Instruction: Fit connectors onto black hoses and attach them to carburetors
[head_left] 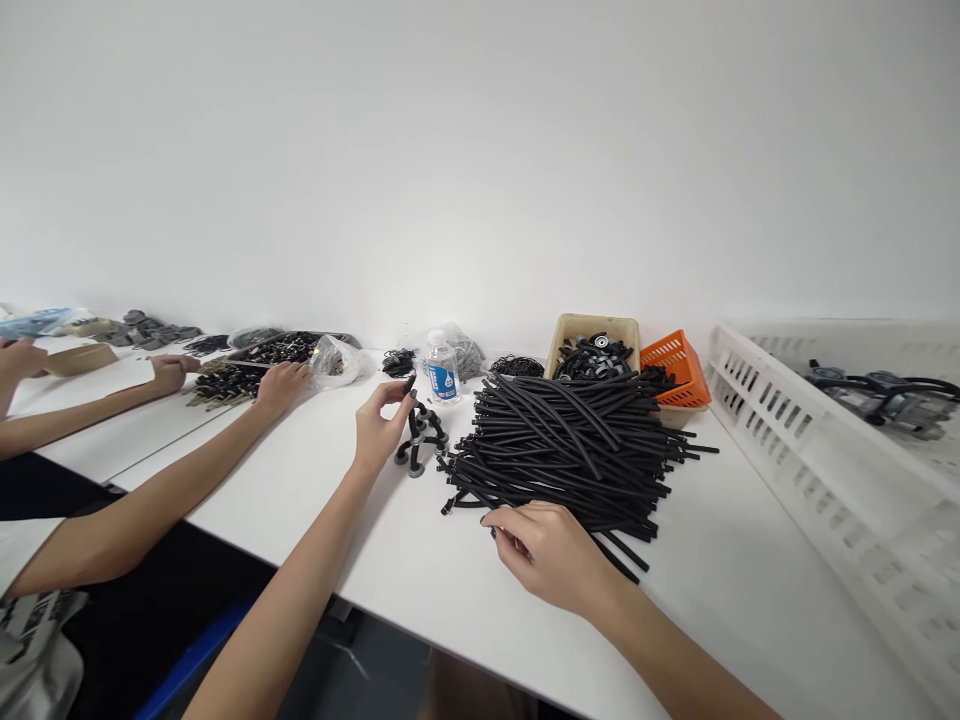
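Note:
My left hand [382,422] pinches a small black part [409,384] between thumb and fingers, just above a little cluster of black pieces with grey round ends [417,462] standing on the white table [300,480]. Closer to the front edge, my right hand [540,550] has its fingers curled at the near left side of a big pile of black tubes [562,450]. Whatever lies between its fingertips is too small to make out. Behind my left hand stands a clear bottle with a blue label [442,372].
Behind the tubes are a beige bin [564,330] of black parts and an orange basket [694,375]. A white crate [795,440] stands at the right. At the left, another person's hands [283,385] touch a pile of small black parts [225,385].

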